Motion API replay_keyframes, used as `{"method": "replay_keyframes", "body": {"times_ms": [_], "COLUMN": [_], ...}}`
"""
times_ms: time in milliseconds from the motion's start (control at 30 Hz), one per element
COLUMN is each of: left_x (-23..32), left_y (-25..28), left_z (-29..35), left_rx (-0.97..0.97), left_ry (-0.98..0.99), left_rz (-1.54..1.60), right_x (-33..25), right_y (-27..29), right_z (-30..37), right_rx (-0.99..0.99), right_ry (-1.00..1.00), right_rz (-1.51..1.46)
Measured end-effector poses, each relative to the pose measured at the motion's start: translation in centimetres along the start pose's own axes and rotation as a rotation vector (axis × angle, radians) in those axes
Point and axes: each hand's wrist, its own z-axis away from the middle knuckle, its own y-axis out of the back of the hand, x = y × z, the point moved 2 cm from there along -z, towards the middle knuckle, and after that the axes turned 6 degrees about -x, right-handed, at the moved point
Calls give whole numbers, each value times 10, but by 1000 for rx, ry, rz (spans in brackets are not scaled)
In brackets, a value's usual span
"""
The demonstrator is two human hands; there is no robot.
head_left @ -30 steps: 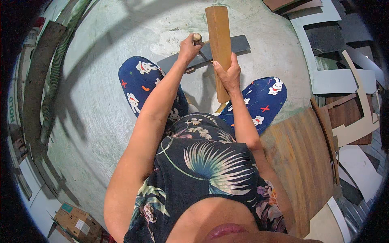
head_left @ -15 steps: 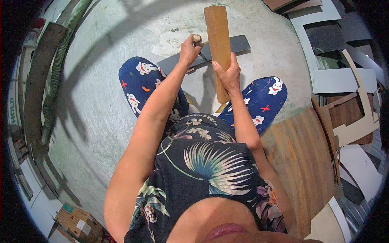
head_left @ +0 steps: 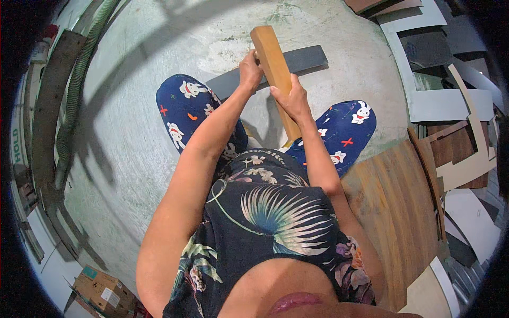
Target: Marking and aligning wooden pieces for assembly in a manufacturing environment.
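Over concrete floor (head_left: 132,132): bar (head_left: 273,64), wooden, presumably stiff, weighty, best grasped below middle, gripped in right hand (head_left: 292,99); handle (head_left: 256,54), mostly hidden, clasped in left hand (head_left: 251,73).

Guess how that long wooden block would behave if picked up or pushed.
The wooden block looks thick and straight, so it's probably stiff and fairly weighty. Its flat faces suggest it would slide rather than roll. The right hand grips it, so it's likely manageable.
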Motion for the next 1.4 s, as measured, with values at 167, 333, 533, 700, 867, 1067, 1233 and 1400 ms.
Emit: {"method": "replay_keyframes", "body": {"times_ms": [167, 333, 533, 700, 867, 1067, 1233, 1400], "left_x": [2, 15, 5, 6, -1, -1, 0, -4], "left_y": [6, 20, 19, 17, 14, 12, 11, 7], "left_z": [-1, -5, -4, -3, -4, -3, -2, -2], "left_rx": [18, 118, 153, 157, 187, 235, 231, 257], "left_ry": [-57, -78, -52, -6, -24, -38, -16, -11], "left_rz": [-83, -88, -98, -46, -72, -104, -54, -36], "right_x": [5, -3, 6, 3, 1, -3, 2, 0], "right_y": [4, 12, 14, 13, 13, 14, 13, 13], "right_z": [-1, -1, -5, -3, -2, -1, -3, -2], "right_rx": [33, 133, 196, 199, 186, 176, 181, 168], "right_ry": [-10, 25, 54, 68, 71, 53, 65, 63], "right_rz": [-57, -102, -107, -126, -115, -134, -122, -130]}}
